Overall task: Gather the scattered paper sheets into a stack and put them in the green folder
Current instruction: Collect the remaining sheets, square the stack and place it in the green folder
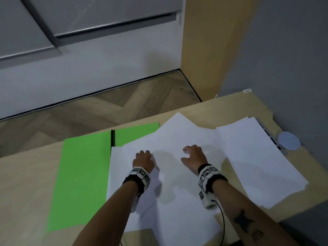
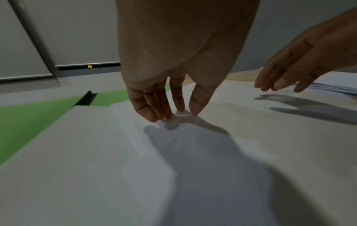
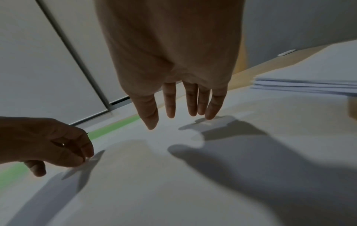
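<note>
An open green folder (image 1: 79, 166) lies flat on the left of the wooden table (image 1: 26, 183), its black spine (image 1: 112, 137) facing away from me. White paper sheets (image 1: 177, 189) overlap loosely across the middle, and one covers the folder's right half. More sheets (image 1: 257, 157) lie fanned at the right, seen edge-on (image 3: 309, 85) in the right wrist view. My left hand (image 1: 143, 154) touches a middle sheet with near-straight fingertips (image 2: 154, 117). My right hand (image 1: 184, 154) is spread just over the same sheets (image 3: 179, 122) and holds nothing. The folder shows as a green strip (image 2: 29, 122) (image 3: 112, 128).
A pale grey round disc (image 1: 289, 140) sits near the table's right edge. Beside it, a dark flat object (image 1: 268, 134) pokes out from under the sheets. The table's far edge drops to a wood-pattern floor (image 1: 106, 107). A grey wall (image 1: 284, 50) rises at the right.
</note>
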